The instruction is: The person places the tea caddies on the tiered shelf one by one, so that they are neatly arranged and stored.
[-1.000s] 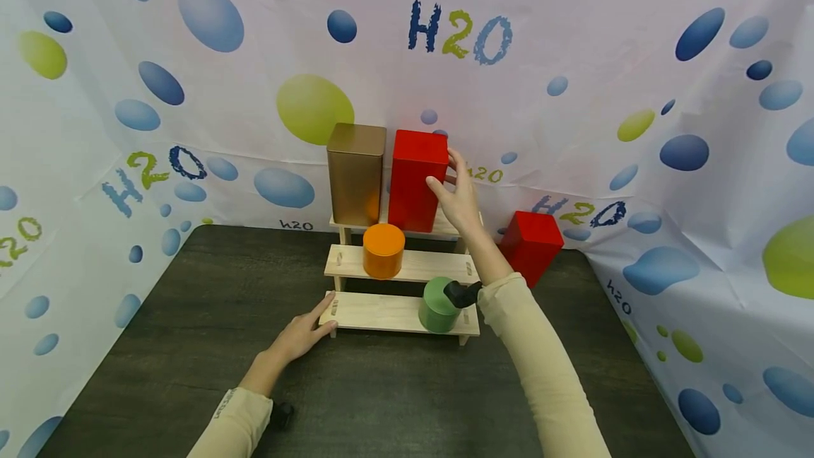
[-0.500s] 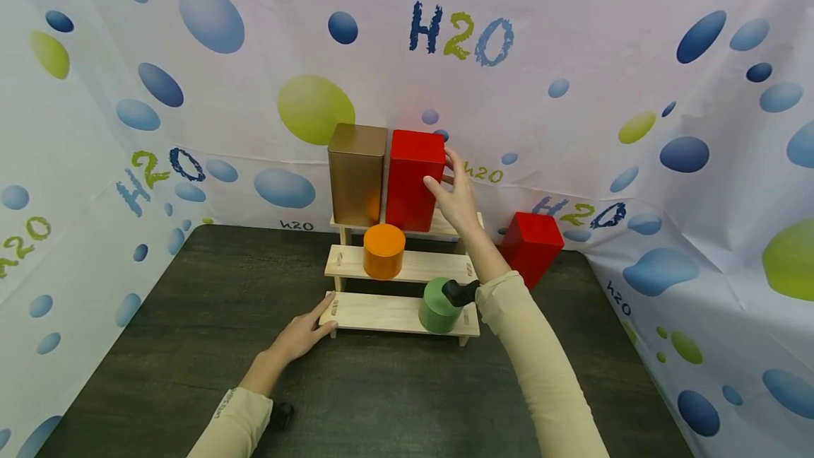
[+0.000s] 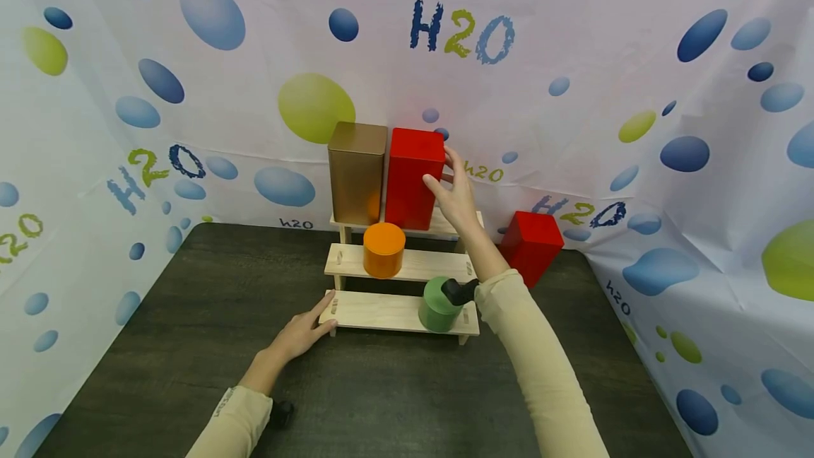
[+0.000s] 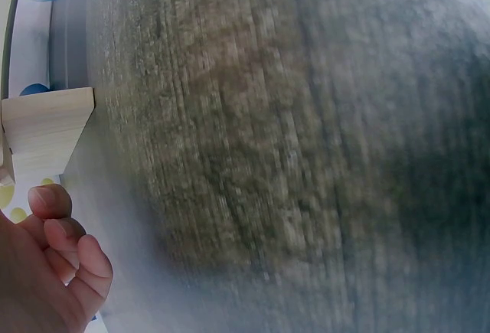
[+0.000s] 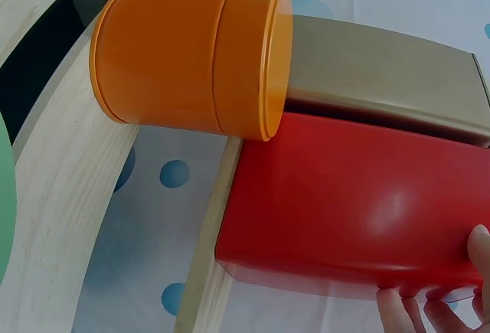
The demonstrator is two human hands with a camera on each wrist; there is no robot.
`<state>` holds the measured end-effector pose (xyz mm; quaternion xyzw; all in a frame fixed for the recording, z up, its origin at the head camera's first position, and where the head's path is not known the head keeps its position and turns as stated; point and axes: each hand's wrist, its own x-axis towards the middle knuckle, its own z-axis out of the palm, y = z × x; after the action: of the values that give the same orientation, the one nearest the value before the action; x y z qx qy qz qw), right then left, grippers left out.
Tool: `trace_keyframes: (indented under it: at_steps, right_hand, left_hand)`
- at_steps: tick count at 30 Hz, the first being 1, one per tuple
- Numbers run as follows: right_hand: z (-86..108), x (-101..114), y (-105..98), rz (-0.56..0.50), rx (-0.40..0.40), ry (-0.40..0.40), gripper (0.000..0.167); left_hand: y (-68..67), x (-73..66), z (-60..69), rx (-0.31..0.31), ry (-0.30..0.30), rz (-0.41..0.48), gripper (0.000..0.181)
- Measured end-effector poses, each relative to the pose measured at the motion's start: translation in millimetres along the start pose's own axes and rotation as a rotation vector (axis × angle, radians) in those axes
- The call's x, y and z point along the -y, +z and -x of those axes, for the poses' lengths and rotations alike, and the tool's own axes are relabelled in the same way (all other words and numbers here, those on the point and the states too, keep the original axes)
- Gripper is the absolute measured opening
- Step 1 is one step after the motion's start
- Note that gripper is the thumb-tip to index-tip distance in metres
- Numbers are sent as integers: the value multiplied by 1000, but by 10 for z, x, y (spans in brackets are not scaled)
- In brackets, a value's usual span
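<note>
On the top step of a wooden three-step shelf (image 3: 381, 309), a tall red tin (image 3: 416, 179) stands upright beside a gold tin (image 3: 357, 175). My right hand (image 3: 458, 196) holds the red tin at its right front edge. Its thumb lies on the front face and its fingers on the right side, partly hidden behind the tin. My left hand (image 3: 297, 336) grips the left end of the lowest step. In the left wrist view, curled fingers (image 4: 92, 260) show near a shelf leg (image 4: 50, 122).
An orange round tin (image 3: 384, 251) stands on the middle step, left of centre. Toward the right end of the lowest step is a green round tin (image 3: 439, 306). Another red tin (image 3: 531, 246) stands on the dark table (image 3: 394, 394), right of the shelf. A patterned curtain hangs behind.
The red tin has shifted slightly left, toward the gold tin, together with my right hand. Over the last half second it stays nearly still. My left hand keeps its place on the shelf.
</note>
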<state>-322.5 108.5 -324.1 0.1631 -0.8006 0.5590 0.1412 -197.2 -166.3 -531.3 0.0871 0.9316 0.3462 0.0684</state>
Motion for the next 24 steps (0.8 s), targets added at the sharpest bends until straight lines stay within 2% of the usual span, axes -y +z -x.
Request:
trace_keyframes:
  at_steps: [14, 24]
  right_hand:
    - [2, -8, -16, 34, 29, 6, 65]
    - [62, -73, -78, 0, 42, 16, 62]
  left_hand:
    - [4, -6, -3, -3, -4, -1, 66]
    - [11, 11, -4, -7, 4, 2, 66]
